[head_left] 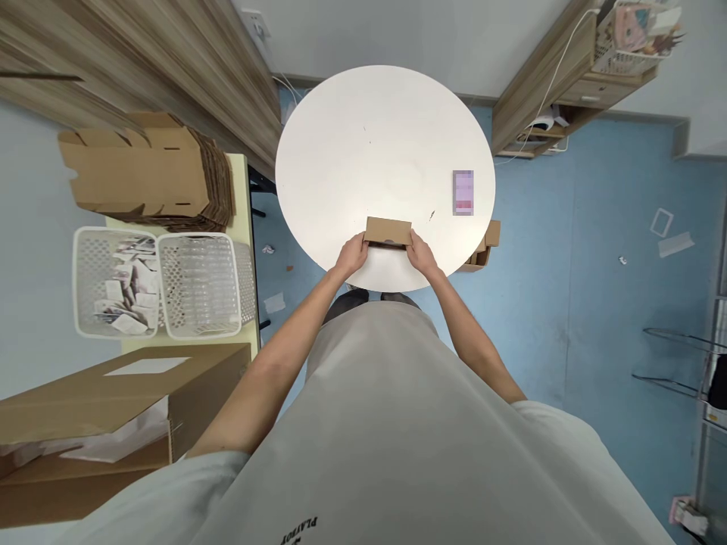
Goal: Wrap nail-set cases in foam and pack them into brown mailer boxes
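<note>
A small brown cardboard box (388, 230) is held between my two hands over the near part of the round white table (363, 136). My left hand (353, 253) grips its left end, fingers closed on the cardboard. At the opposite end, my right hand (421, 253) has its fingers closed on the box too. The side of the box facing me looks dark, and its inside cannot be made out. To the right on the tabletop lies a purple and pink rectangular item (463, 193), blurred by pixelation.
On a side table at left are a stack of flat cardboard boxes (141, 170), a white basket of small packets (117, 333) and another basket (200, 333) of clear items. A large open carton (210, 393) stands nearer me. Cardboard boxes (493, 233) sit below the round table's right edge.
</note>
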The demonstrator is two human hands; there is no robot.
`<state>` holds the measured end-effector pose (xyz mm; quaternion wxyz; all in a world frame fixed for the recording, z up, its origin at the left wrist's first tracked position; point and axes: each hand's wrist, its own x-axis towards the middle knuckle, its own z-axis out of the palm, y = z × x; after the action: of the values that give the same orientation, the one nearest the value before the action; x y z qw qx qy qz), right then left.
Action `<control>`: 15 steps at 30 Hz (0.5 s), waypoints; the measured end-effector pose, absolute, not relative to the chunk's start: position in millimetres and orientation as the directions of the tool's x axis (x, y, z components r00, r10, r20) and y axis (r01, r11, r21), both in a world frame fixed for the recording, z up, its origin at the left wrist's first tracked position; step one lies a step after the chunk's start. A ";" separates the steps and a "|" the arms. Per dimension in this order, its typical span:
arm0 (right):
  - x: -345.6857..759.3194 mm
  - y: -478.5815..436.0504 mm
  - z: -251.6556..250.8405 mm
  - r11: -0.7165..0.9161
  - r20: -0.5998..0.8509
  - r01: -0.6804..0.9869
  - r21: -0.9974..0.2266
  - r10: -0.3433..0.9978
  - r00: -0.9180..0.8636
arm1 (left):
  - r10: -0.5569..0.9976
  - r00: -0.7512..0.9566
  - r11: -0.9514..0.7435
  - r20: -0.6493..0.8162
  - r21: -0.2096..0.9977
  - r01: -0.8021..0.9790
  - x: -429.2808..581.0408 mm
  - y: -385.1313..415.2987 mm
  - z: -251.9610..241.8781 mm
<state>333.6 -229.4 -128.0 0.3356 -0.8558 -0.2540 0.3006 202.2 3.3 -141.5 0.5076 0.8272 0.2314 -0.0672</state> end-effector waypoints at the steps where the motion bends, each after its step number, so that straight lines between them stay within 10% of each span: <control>1: 326.6 -232.8 -128.0 -0.647 -0.354 0.223 -0.729 0.635 0.686 | 0.310 0.882 -0.366 -0.355 0.811 0.456 195.4 0.9 -142.9; 15: 279.3 -262.7 -127.0 -0.708 -0.503 0.015 -0.706 0.517 0.692 | 0.259 0.859 -0.302 -0.441 0.808 0.506 156.9 -15.2 -140.8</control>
<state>279.3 -262.7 -127.0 0.3488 -0.8511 -0.1564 0.3598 156.9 -15.2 -140.8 0.5401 0.7988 0.2394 -0.1139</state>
